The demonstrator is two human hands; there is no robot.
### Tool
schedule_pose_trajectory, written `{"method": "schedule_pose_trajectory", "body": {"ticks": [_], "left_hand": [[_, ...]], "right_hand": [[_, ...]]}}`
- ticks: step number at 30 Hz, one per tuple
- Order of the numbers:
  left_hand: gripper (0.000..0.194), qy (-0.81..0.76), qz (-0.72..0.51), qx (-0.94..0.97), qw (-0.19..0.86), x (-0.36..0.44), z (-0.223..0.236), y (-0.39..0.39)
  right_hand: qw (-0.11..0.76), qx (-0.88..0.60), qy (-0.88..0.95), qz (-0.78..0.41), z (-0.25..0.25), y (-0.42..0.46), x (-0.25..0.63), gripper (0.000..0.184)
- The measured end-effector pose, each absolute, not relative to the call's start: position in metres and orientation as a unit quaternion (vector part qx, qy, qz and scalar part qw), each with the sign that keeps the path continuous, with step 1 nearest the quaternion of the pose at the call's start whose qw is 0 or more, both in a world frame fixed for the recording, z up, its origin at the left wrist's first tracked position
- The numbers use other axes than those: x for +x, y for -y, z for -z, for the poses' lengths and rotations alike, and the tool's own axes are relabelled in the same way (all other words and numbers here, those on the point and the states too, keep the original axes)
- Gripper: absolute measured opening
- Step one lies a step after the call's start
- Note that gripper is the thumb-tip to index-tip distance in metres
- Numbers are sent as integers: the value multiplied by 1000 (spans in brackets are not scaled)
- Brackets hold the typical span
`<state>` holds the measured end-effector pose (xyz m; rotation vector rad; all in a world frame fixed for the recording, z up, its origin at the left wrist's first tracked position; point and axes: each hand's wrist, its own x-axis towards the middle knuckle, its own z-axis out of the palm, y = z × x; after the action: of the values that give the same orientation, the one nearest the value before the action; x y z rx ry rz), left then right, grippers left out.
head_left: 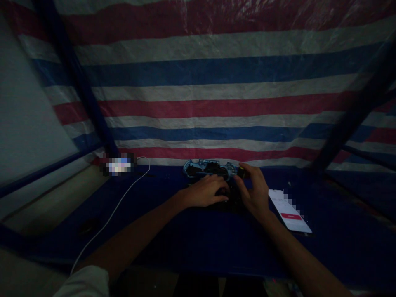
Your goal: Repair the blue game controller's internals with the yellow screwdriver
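In the head view, in dim light at a blue table (192,247), you work with both arms reaching forward. Your right hand (256,190) grasps a small black-and-yellow piece (241,170) between thumb and fingers, a light pinch that likely suits something so small. Your left hand (206,192) curls, palm down, over dark parts (234,200), probably to steady them; whether it grips or merely touches them, you cannot tell in this gloom. The light-blue, car-like shell (201,166) lies just beyond your left fingers, near the table's back edge, seemingly placed within easy reach. To your right, a lit phone (291,212) lies face up, angled so its screen perhaps stays readable beside your forearm. At far left, a white cable (116,210) runs by a glowing screen (120,164), while a striped sheet (192,107) hangs behind the table.
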<state>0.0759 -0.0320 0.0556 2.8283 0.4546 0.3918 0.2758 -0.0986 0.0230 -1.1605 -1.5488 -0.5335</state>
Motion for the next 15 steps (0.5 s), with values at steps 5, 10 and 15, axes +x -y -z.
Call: {"method": "schedule_pose_trajectory", "body": {"ticks": [5, 10, 15], "left_hand": [[27, -137, -85, 978, 134, 102, -45, 24], [19, -118, -35, 970, 210, 111, -47, 17], [15, -110, -29, 965, 237, 112, -53, 15]], "right_hand": [[543, -493, 640, 230, -22, 99, 277, 39], [554, -487, 634, 234, -24, 98, 279, 29], [555, -482, 633, 243, -23, 99, 279, 29]]}}
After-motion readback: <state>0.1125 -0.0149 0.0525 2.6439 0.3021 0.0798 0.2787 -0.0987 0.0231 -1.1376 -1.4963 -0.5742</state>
